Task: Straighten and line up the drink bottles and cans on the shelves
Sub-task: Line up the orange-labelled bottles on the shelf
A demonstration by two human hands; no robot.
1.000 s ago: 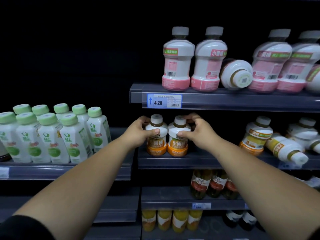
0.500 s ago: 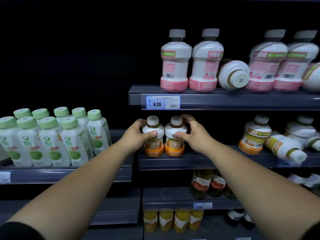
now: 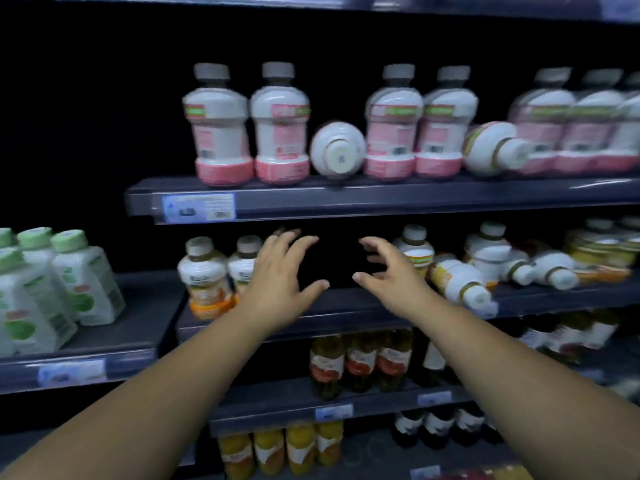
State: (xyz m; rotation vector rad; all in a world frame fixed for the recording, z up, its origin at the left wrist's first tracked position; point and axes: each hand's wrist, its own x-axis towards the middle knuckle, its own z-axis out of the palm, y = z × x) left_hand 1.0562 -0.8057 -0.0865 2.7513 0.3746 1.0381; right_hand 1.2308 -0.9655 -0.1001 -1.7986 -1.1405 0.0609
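Note:
Two small white bottles with orange bases (image 3: 204, 277) stand upright side by side at the left end of the middle shelf (image 3: 346, 306). My left hand (image 3: 277, 275) hovers just right of them, fingers spread, holding nothing. My right hand (image 3: 391, 275) is also open and empty, in front of the dark gap on that shelf. To its right one orange-label bottle (image 3: 415, 251) stands and another (image 3: 460, 282) lies tipped, cap toward me. More toppled bottles (image 3: 540, 268) lie further right. The frame is blurred.
The upper shelf (image 3: 381, 199) holds pink-based bottles (image 3: 218, 133), with two fallen white ones (image 3: 337, 148) among them. Green-capped white bottles (image 3: 69, 278) fill the left shelf. Dark glass bottles (image 3: 360, 362) and yellow juice bottles (image 3: 284, 448) stand on lower shelves.
Both hands have let go of the two orange-based bottles and shifted right, opening. The view has swung right, so those bottles now sit left of my hands.

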